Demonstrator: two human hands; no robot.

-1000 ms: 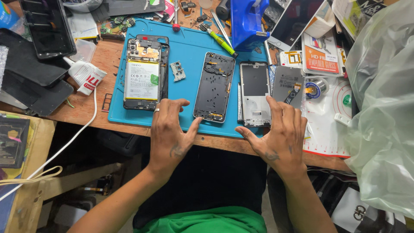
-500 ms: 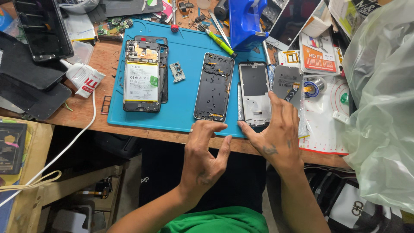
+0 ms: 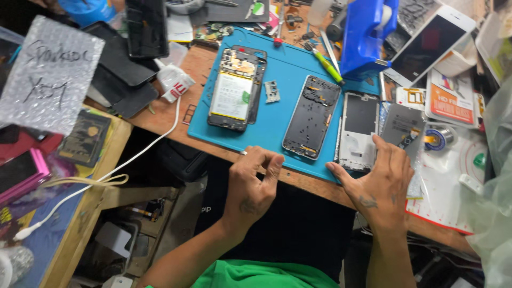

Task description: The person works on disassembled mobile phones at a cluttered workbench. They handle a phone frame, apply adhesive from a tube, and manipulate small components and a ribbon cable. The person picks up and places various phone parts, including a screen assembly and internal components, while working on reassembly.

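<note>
My left hand [image 3: 255,184] hovers just off the front edge of the blue work mat [image 3: 277,130], fingers curled and thumb against the index tip, with nothing visible in them. Spread flat on the table edge, my right hand [image 3: 381,184] has its fingertips at the white phone frame [image 3: 358,128] and a grey sheet [image 3: 400,125]. On the mat lie an opened phone showing its battery [image 3: 233,93], a small loose module [image 3: 272,90] and a black mid-frame [image 3: 312,114].
A green-handled tool [image 3: 328,65] and a blue plastic holder [image 3: 368,32] sit at the mat's far edge. A white-bezel phone [image 3: 429,45] lies far right. A white charger [image 3: 173,80] trails its cable over the left edge. A bubble-wrap bag [image 3: 50,74] is at left.
My left hand pulled back from the mat toward me and curled its fingers. My right hand stayed spread by the white frame. The view swung left and lower.
</note>
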